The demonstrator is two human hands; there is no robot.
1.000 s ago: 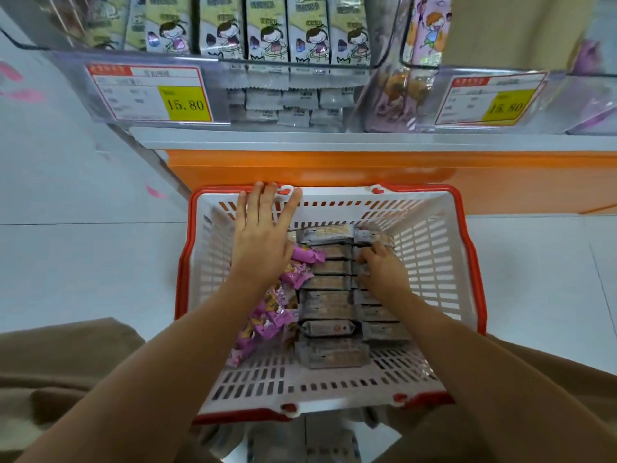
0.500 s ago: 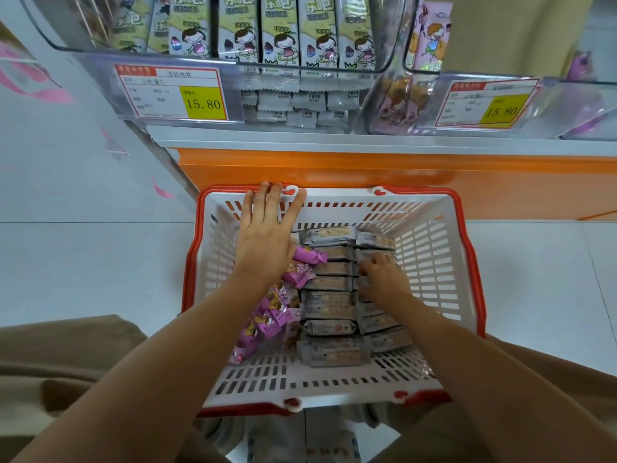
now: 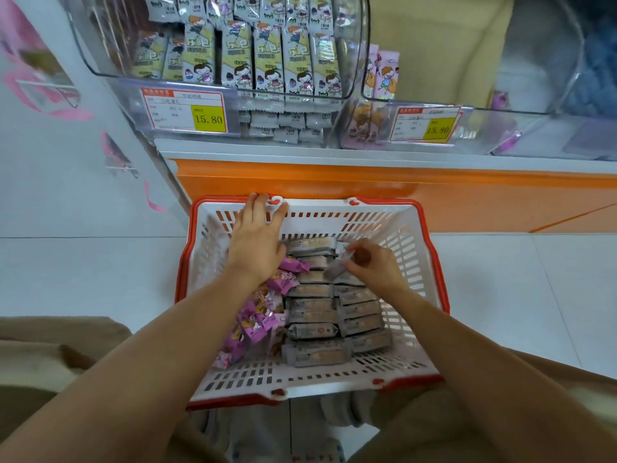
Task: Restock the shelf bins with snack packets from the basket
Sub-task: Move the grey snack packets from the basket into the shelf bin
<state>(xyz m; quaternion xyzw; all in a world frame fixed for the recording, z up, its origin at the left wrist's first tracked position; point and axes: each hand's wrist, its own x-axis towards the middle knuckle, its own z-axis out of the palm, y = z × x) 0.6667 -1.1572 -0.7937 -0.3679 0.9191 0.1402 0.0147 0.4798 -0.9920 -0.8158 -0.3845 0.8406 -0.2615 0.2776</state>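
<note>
Fingers [image 3: 258,210] of left hand [image 3: 255,248] straight, slightly spread, tips on far rim of basket [image 3: 334,218]; right hand [image 3: 374,265] curled, pinching blurred grey packet [image 3: 335,270] just above packet rows inside basket, below bins [image 3: 354,45].

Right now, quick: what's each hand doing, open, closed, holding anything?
Left hand: open, fingers straight, resting against the far wall of the basket.
Right hand: closed, pinching a grey packet.
</note>
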